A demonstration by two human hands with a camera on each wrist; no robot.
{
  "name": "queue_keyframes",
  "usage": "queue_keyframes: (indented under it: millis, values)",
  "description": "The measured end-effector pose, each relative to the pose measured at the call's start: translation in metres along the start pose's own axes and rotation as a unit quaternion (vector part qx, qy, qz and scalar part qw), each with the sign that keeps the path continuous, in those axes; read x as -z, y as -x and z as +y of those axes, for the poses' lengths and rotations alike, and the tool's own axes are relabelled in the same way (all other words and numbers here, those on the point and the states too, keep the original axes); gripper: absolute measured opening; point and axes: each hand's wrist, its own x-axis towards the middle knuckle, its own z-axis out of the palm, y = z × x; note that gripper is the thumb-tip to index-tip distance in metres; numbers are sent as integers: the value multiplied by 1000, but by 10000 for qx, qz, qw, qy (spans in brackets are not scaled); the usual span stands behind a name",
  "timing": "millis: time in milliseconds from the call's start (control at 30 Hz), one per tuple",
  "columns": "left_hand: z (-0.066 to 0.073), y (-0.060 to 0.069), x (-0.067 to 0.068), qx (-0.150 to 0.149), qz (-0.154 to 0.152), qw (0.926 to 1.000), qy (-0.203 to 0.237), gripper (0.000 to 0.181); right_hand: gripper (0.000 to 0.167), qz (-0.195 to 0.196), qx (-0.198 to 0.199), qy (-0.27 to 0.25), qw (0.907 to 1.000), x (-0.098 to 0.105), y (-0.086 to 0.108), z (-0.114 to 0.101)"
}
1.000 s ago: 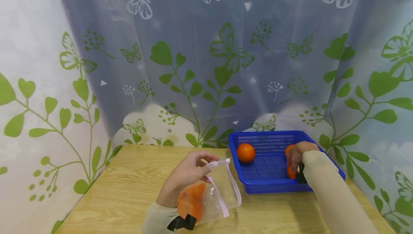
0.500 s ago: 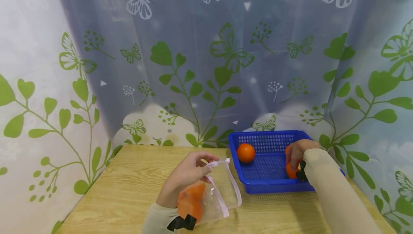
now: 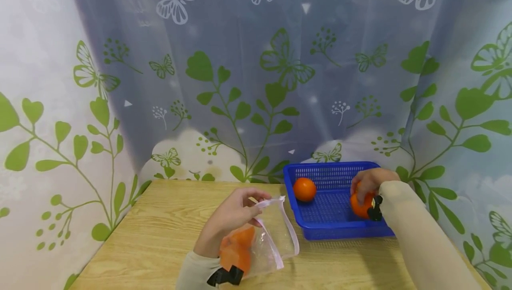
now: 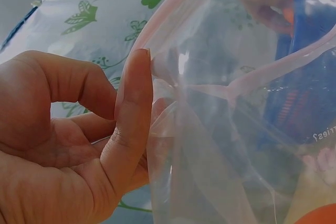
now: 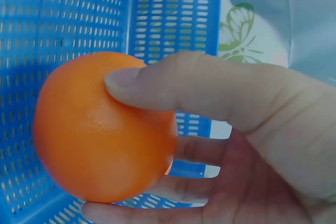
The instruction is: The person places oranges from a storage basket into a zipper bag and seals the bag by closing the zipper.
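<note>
My left hand pinches the pink-edged rim of a clear zip bag between thumb and fingers; the bag's mouth gapes toward the basket. Orange fruit shows through the bag beside my wrist. Over the right part of the blue basket, my right hand grips an orange. In the right wrist view the thumb lies across the top of that orange and the fingers curl beneath it. A bit of another orange shows behind the fingers.
A second orange rests in the basket's left back corner. The basket stands on the wooden table at the right, close to the bag's opening. A patterned curtain hangs behind and along both sides.
My right hand has closed round the orange at the basket's front right and shifted it slightly left and up. The left hand and bag have stayed put.
</note>
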Motion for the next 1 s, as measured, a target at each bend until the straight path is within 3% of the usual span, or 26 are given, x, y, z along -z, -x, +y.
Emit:
queue_keyframes:
  millis: [200,433,700,1000]
  values:
    - [-1,0,0,-27,-13,10000,-18,28,41,-117,368,-320,9987,1,2,-7]
    - [-3,-1,-1,6,-47,10000,7,28,50,-518,765,-1571,9832,-2,3,-11]
    - [-1,-1,-1,15,-30,10000,33,29,52,-424,1456,-1417,9782,0,14,-18]
    - [-2,0,-1,8,-24,10000,-21,29,49,-22,1899,-1472,9707,1,31,-30]
